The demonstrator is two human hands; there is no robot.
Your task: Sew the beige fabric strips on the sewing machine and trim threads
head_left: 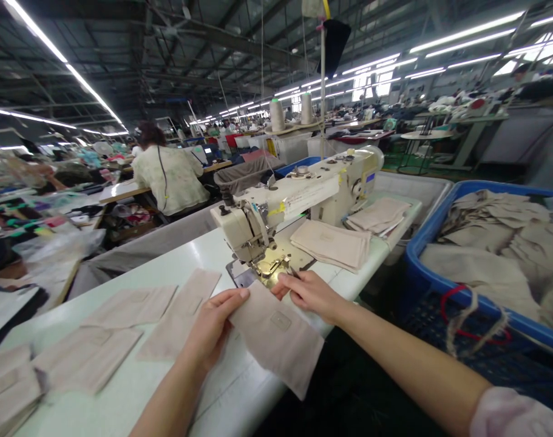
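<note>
A beige fabric piece (280,340) with a small stitched rectangle hangs over the table's front edge. My left hand (217,321) pinches its upper left corner between thumb and fingers. At its upper right edge, my right hand (310,294) is closed round a small dark metal tool (293,271), partly hidden by the fingers. Both hands are just in front of the needle area of a white sewing machine (298,194). Behind my right hand lies a stack of beige pieces (331,243) on the machine bed's right side.
More beige pieces (125,303) lie spread on the pale green table (167,370) at left. Another stack (379,215) sits near the machine's far end. A blue basket (415,255) of beige fabric stands at right. One person (167,176) sits beyond the table.
</note>
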